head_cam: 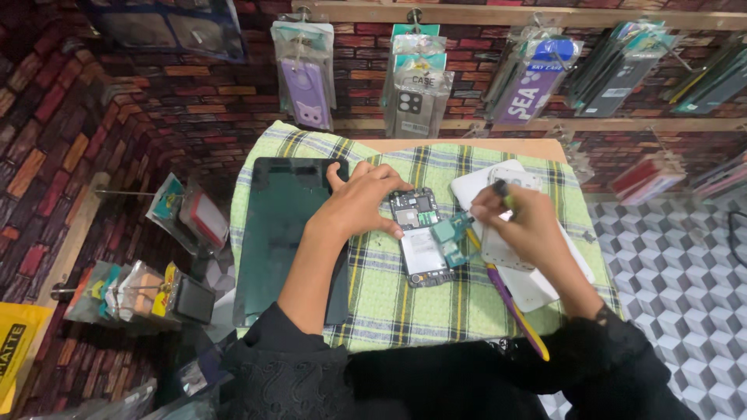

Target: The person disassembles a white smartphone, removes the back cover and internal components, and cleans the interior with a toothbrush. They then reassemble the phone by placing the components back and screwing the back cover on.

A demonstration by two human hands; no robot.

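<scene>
Bright, even overhead light falls on the checked cloth [405, 303], leaving only soft shadows beneath the arms. Glare streaks the hanging plastic packets [412, 85]. Wide-angle distortion bends the brick walls; the frame's corners turn dim and soft.

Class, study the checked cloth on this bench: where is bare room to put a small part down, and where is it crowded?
Bare cloth lies between the dark tablet and the opened phone, toward the near edge. It is crowded around the phone, where the left hand and right hand meet over the white panels.

One opened phone [421, 237], one dark tablet [284, 233], two white covers [537, 284], one checked cloth [405, 299].
</scene>
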